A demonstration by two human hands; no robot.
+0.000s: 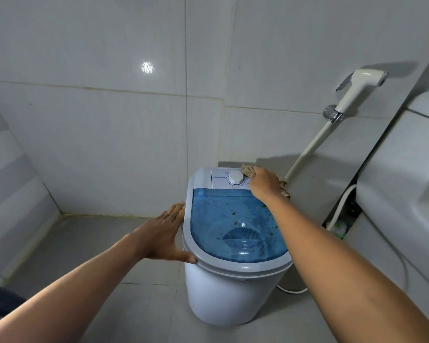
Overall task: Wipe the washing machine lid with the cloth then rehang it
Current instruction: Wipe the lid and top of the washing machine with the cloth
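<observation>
A small white washing machine stands on the tiled floor, with a see-through blue lid in a grey rim. Green specks and droplets dot the lid. A white dial sits on the control panel at the back. My right hand presses a beige cloth onto the panel's back right corner, just right of the dial; most of the cloth is hidden under the hand. My left hand lies flat against the lid's left rim, fingers straight, thumb on the front edge.
A white bidet sprayer hangs in a wall bracket to the right, its hose running down behind the machine. A white toilet tank stands at the right edge. Tiled walls close in behind and left. A toilet brush sits by the tank.
</observation>
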